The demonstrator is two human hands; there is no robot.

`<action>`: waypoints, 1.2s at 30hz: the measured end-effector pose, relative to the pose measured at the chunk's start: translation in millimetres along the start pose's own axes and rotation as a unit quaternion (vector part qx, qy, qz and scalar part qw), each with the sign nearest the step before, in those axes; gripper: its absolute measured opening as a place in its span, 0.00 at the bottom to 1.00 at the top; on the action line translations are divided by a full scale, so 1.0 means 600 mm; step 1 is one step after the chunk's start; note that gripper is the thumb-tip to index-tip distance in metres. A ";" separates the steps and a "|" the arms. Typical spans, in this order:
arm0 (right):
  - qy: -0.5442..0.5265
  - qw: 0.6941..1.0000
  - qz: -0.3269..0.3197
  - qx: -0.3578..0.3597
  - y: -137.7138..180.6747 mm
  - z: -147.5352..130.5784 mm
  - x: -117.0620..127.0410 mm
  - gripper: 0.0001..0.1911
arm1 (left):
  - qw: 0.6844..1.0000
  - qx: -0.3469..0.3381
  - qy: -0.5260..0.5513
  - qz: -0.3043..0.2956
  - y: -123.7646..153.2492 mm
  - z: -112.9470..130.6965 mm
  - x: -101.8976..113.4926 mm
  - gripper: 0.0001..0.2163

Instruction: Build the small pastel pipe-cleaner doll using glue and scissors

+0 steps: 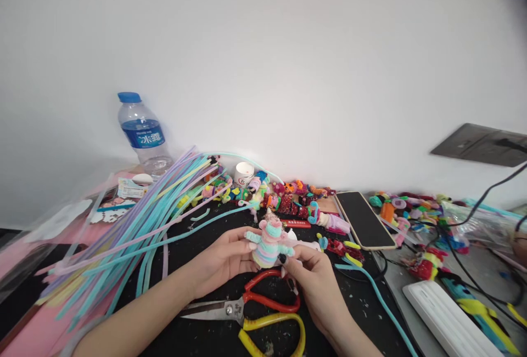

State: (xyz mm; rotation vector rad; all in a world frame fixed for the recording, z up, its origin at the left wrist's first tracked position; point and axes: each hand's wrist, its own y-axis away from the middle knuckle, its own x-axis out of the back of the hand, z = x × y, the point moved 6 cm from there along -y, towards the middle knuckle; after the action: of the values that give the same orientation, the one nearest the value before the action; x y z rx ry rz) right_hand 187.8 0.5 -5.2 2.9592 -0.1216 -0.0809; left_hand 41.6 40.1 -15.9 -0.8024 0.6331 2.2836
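Both my hands hold a small pastel pipe-cleaner figure striped in pink, blue and yellow, just above the black table. My left hand cups it from the left with fingers curled around its side. From the right, my right hand pinches its lower edge between thumb and fingers. Below the hands lie red-handled scissors and yellow-handled scissors.
A big bundle of pastel pipe cleaners fans out at left. A water bottle and a small white cup stand by the wall. Several finished pipe-cleaner figures line the back. A phone, cables and a white power strip lie right.
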 end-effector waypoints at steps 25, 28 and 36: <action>0.003 0.999 0.026 0.041 0.008 0.000 -0.005 0.15 | 0.999 -0.025 -0.019 0.009 0.002 -0.002 -0.006 0.07; 0.011 0.999 0.031 0.036 0.009 -0.001 -0.005 0.15 | 1.000 -0.020 -0.015 0.009 0.002 -0.005 -0.004 0.08; 0.022 0.998 0.060 0.002 0.007 0.004 0.002 0.15 | 1.000 -0.017 -0.015 -0.012 0.004 0.002 -0.018 0.08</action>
State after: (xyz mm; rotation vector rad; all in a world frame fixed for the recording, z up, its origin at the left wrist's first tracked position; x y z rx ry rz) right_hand 188.4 -4.4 -6.8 2.9484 -0.2934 -0.0004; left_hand 46.0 34.6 -7.3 -0.7861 0.5698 2.2862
